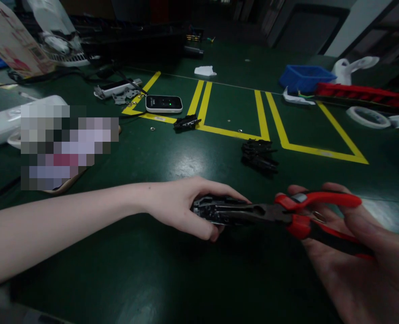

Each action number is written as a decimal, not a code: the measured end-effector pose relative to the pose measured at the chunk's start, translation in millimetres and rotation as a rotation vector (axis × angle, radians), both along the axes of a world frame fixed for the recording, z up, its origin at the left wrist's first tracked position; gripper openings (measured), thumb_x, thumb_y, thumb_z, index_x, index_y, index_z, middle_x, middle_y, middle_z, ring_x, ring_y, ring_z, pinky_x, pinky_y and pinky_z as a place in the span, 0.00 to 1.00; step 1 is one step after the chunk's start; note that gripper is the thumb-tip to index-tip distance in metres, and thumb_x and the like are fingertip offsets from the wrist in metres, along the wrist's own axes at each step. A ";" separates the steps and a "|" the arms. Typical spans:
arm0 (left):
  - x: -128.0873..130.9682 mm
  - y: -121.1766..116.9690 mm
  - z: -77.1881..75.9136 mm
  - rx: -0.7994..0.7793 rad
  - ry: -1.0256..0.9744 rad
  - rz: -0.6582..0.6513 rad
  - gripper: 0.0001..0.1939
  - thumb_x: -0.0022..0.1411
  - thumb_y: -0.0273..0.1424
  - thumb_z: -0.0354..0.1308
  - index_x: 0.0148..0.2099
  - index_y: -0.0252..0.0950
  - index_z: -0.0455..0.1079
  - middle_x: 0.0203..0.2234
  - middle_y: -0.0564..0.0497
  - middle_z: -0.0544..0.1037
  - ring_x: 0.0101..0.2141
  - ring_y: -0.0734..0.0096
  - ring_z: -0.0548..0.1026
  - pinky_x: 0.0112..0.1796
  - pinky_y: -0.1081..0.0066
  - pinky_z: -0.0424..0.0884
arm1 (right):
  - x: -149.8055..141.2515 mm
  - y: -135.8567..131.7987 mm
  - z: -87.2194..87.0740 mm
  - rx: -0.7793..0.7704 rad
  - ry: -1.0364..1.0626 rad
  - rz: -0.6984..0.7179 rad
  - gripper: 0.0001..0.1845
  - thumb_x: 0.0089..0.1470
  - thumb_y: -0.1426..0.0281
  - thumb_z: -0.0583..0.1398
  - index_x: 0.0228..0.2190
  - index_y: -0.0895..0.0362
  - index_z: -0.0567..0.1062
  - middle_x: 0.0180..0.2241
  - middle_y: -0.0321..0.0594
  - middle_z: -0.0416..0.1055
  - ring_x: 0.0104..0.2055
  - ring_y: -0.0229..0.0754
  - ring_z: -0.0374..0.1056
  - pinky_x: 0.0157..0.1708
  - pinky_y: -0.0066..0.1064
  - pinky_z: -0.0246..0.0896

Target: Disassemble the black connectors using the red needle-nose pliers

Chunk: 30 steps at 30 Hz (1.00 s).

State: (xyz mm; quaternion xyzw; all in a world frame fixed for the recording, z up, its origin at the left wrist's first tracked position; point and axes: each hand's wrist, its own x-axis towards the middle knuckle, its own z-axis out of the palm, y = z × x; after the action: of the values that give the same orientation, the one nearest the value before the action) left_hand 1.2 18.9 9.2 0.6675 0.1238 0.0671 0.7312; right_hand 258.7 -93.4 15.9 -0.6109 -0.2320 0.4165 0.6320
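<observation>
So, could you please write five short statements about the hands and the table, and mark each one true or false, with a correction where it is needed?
1. The right hand holds pliers with red-and-black handles. True.
2. The pliers point away from the left hand. False: they point toward it.
3. The left hand grips a black part. True.
4. Other black parts lie on the green table beyond the hands. True.
5. The blue bin stands at the near left of the table. False: it stands at the far right.
</observation>
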 end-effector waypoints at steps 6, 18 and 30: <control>0.3 1.3 1.3 0.093 0.027 0.017 0.33 0.61 0.25 0.68 0.67 0.33 0.69 0.47 0.47 0.80 0.36 0.70 0.78 0.35 0.73 0.77 | -7.1 5.8 7.5 -0.069 0.029 0.008 0.32 0.20 0.56 0.83 0.34 0.47 0.86 0.39 0.37 0.87 0.41 0.53 0.86 0.36 0.32 0.83; -1.4 1.2 -3.9 0.163 -0.031 0.058 0.34 0.65 0.32 0.70 0.71 0.38 0.65 0.60 0.40 0.77 0.50 0.56 0.81 0.46 0.65 0.81 | -3.0 2.4 3.6 -0.018 0.034 0.042 0.31 0.24 0.53 0.83 0.35 0.42 0.86 0.42 0.36 0.87 0.45 0.52 0.85 0.38 0.33 0.83; 2.1 -3.8 -3.8 0.225 -0.077 0.146 0.32 0.65 0.31 0.74 0.68 0.37 0.71 0.61 0.42 0.80 0.58 0.57 0.80 0.57 0.63 0.77 | -1.8 3.3 8.9 -0.076 0.021 0.059 0.32 0.22 0.59 0.83 0.36 0.43 0.86 0.40 0.34 0.87 0.44 0.51 0.86 0.39 0.30 0.83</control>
State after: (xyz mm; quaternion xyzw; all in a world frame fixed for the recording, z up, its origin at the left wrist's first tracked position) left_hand 3.3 15.1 5.4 0.7314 0.1355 0.1589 0.6492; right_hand 256.9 -90.1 24.8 -0.6230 -0.2271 0.4499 0.5982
